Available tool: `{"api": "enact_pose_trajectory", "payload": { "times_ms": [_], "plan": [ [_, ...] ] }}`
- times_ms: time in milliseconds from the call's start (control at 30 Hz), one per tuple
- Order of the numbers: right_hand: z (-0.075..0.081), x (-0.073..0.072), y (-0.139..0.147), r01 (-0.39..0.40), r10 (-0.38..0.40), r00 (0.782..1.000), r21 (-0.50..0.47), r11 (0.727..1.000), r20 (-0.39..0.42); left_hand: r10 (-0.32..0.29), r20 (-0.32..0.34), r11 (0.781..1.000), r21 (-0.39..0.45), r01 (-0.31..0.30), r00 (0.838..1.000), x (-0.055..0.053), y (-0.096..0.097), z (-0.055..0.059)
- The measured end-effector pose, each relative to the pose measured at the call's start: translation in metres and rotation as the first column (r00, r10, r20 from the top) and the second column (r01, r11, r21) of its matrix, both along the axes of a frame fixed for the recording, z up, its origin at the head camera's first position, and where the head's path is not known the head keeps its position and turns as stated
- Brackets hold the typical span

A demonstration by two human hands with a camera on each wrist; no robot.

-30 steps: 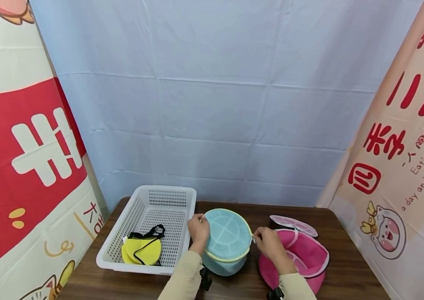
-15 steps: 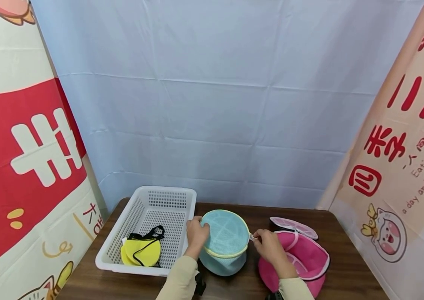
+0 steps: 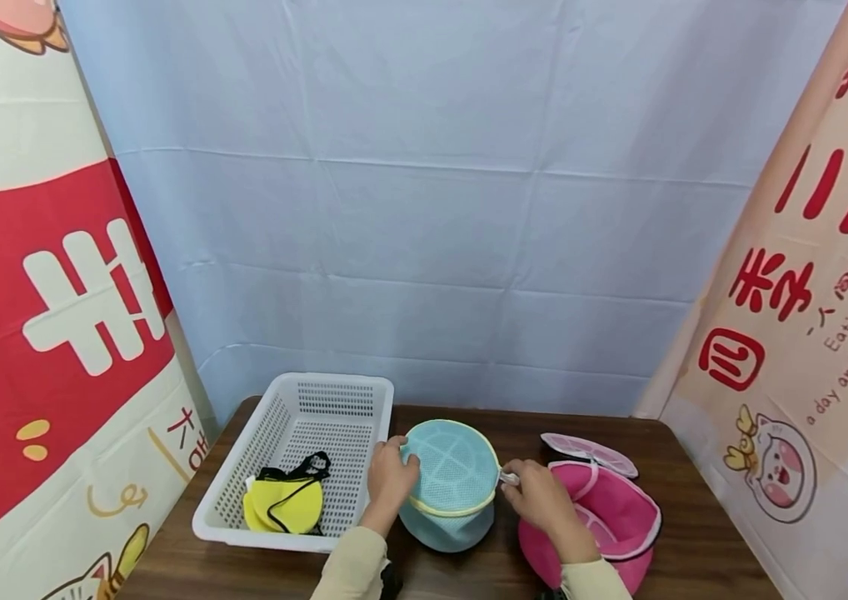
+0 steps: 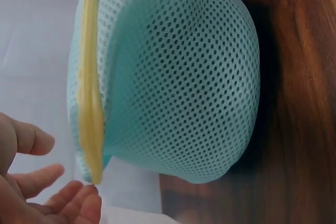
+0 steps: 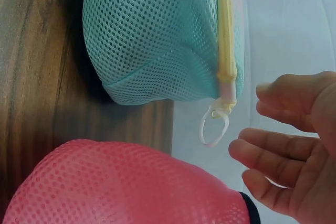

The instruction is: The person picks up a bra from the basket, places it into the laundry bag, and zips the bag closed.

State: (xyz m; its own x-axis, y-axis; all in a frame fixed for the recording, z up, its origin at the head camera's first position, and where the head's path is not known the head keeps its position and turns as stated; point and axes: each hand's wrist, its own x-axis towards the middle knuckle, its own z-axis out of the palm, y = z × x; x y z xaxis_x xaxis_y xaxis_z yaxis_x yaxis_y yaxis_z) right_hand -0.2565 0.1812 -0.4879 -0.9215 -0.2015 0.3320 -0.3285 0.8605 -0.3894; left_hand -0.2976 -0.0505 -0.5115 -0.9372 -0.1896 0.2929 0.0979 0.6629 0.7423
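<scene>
Turquoise mesh bag (image 3: 448,471), yellow rim (image 5: 226,30), white ring pull (image 5: 202,129), left hand (image 3: 391,478) and right hand (image 3: 541,495) relaxed, released

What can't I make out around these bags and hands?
Inside the blue bag: head view, hidden by its mesh top.
Rest of the pink bag: right wrist view, cut by the bottom edge.
Basket beneath the yellow item: head view, item covers it.
Rest of the left hand: left wrist view, cut by the left edge.

The person wears beige sleeves (image 3: 349,562) and black wrist devices (image 3: 391,581).
</scene>
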Motion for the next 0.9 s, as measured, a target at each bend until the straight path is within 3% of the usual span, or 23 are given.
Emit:
{"api": "enact_pose_trajectory", "payload": {
  "times_ms": [200, 433, 567, 733, 900],
  "plan": [
    [0.004, 0.009, 0.005, -0.015, 0.019, 0.999, 0.073, 0.997, -0.049, -0.068, -0.001, 0.995, -0.07, 0.067, 0.998, 0.008, -0.014, 0.007],
    [0.008, 0.014, 0.014, 0.003, 0.009, 0.993, 0.1, 0.995, -0.117, -0.062, -0.004, 0.984, -0.165, 0.061, 0.998, 0.012, -0.03, 0.014],
    [0.012, 0.016, 0.021, 0.011, 0.001, 0.994, 0.106, 0.994, -0.11, -0.054, 0.013, 0.975, -0.216, 0.055, 0.998, 0.012, -0.039, 0.019],
    [0.016, 0.021, 0.031, 0.031, -0.02, 0.995, 0.106, 0.994, -0.101, -0.076, 0.068, 0.972, -0.218, 0.089, 0.995, 0.011, -0.053, 0.024],
    [0.016, 0.021, 0.042, 0.054, -0.042, 0.994, 0.123, 0.991, -0.1, -0.049, 0.105, 0.97, -0.233, 0.073, 0.993, 0.008, -0.066, 0.023]
  ]
}}
